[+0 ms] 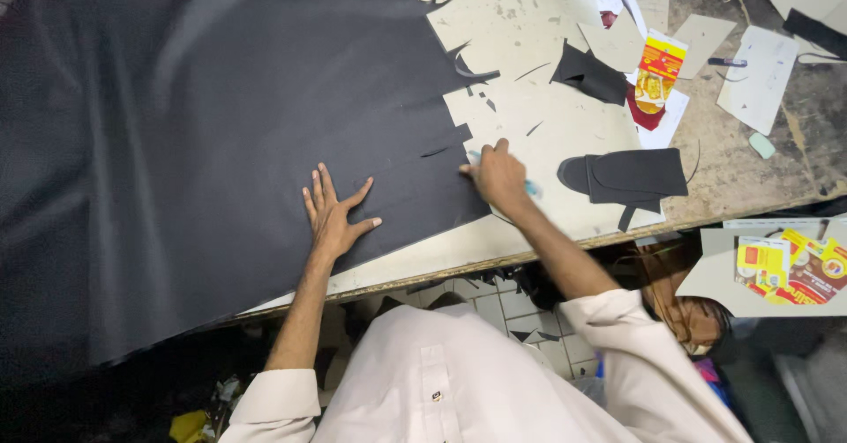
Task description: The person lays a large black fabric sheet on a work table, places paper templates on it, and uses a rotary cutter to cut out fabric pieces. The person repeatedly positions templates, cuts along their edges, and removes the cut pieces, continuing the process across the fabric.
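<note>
A large sheet of black material (194, 116) covers the left part of a pale cutting board (538, 116), its right edge ragged with notches. My left hand (333, 213) lies flat on the sheet near its lower right edge, fingers spread. My right hand (497, 176) is closed around a thin light-blue tool (532, 188), its tip at the sheet's edge. A stack of cut black shapes (628, 176) lies just right of that hand.
Another black cut piece (589, 74) and tan card templates (618, 41) lie farther back. Small colourful packets (660, 71) and papers (759, 77) sit at the right. More packets (785, 271) rest on a lower surface. Scraps litter the tiled floor (520, 319).
</note>
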